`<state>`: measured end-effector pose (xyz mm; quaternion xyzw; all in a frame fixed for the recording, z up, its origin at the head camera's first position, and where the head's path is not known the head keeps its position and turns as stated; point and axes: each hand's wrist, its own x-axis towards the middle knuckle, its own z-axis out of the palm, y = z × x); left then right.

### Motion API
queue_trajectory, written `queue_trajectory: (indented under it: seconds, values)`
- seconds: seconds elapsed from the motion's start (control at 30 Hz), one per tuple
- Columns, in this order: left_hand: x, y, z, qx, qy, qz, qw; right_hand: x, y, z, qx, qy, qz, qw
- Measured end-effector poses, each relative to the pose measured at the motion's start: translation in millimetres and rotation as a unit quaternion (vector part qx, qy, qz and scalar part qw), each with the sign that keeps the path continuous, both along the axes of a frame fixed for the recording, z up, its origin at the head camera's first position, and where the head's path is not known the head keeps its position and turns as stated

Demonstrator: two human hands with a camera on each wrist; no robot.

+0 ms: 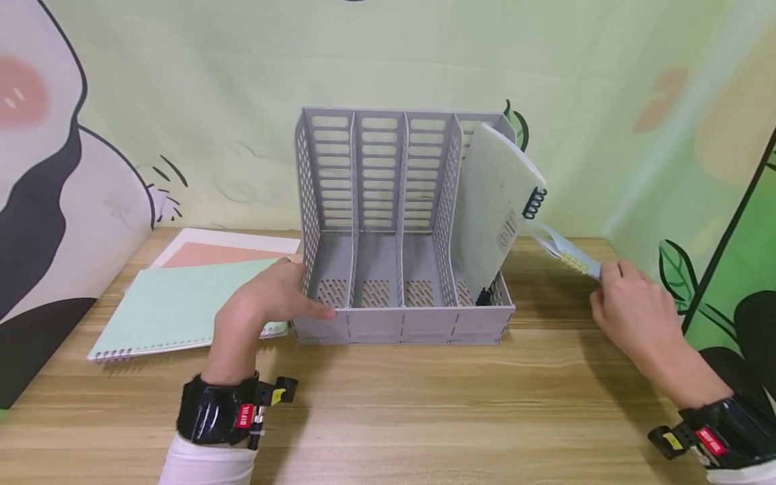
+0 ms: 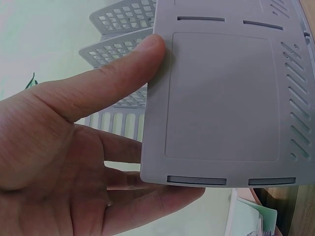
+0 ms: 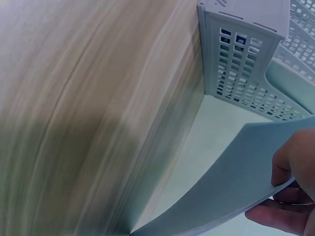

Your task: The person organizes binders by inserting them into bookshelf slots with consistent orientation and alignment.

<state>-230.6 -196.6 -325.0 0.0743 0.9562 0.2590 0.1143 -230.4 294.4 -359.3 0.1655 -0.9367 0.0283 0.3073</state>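
Head view: left hand (image 1: 268, 289) grips rack (image 1: 427, 326) corner; right hand (image 1: 636, 306) pinches probably a blue notebook (image 1: 583, 256), seen edge-on. Rack wants firm bracing, notebook upright, covers together.

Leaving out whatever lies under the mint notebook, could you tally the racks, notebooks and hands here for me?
Racks: 1 (grey rack)
Notebooks: 3 (mint notebook, pale green notebook in the rack, blue notebook)
Hands: 2 (left hand, right hand)
Total: 6
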Motion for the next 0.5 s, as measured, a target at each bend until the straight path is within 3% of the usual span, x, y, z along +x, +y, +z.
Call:
queue_trajectory:
  seconds: [0.5]
  values:
    - [0.7, -0.3, 0.0, -0.002, 0.004, -0.004, 1.0, 4.4, -2.2, 8.6, -0.06, 0.0, -0.001, 0.9982]
